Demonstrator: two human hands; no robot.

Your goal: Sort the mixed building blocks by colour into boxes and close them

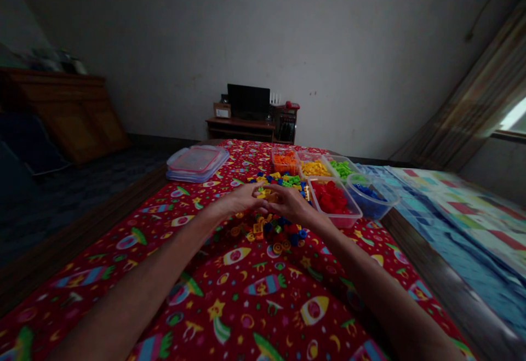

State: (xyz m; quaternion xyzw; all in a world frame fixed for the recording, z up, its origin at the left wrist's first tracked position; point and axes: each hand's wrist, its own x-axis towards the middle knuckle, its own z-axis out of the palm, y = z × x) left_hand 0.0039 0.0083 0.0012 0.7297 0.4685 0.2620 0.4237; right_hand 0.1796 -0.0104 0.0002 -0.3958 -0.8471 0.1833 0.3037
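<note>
My left hand (245,199) and my right hand (291,203) meet above a pile of mixed toy building bricks (263,227). Their fingers are curled toward each other and nearly touch. Bits of yellow and green show between the fingertips, but whether these are held or lie behind is unclear. Yellow, blue, red, orange and green pieces spread out around and beneath both hands. Just right of my right hand stands a clear tub of red bricks (331,198).
Behind it are tubs of orange bricks (285,159), yellow bricks (314,168) and green bricks (341,169). A round tub holds blue bricks (367,192). Stacked lids (197,162) lie at the left on the red patterned cloth (246,306). A bed (460,213) adjoins the right side.
</note>
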